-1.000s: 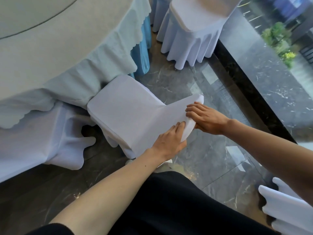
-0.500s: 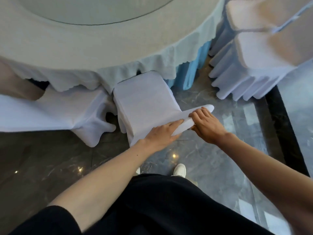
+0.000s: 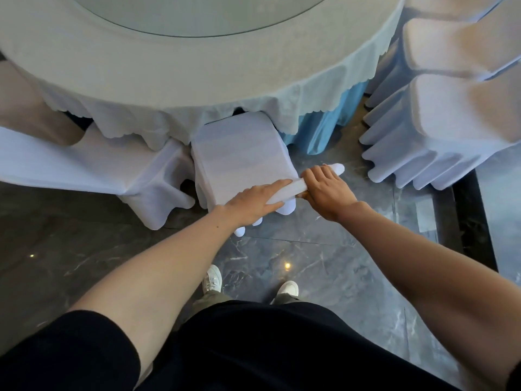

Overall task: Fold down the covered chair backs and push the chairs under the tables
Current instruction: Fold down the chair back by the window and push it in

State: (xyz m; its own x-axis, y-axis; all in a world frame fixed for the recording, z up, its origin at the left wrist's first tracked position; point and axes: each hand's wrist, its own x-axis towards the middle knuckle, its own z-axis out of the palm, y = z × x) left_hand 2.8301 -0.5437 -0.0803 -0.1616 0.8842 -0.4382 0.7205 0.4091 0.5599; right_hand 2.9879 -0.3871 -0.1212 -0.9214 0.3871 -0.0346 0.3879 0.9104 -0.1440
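Observation:
A white-covered chair [image 3: 239,153] stands at the round table [image 3: 174,69], its seat front tucked under the pale blue-green tablecloth. Its covered back [image 3: 284,190] appears nearly edge-on as a narrow white strip along the near side of the seat. My left hand [image 3: 253,200] lies flat on the near end of that strip, fingers together. My right hand [image 3: 325,190] is curled around the strip further right, whose tip [image 3: 337,167] pokes out past my fingers.
Another white-covered chair [image 3: 93,167] sits to the left with its cover spread flat. Two covered chairs [image 3: 451,131] crowd the right side. A blue table skirt [image 3: 324,128] hangs behind. Dark marble floor [image 3: 310,258] lies around my white shoes [image 3: 212,280].
The chair has slid further under the tablecloth and my view has swung to face the table. Both hands stayed on the chair back, which now looks thinner and edge-on.

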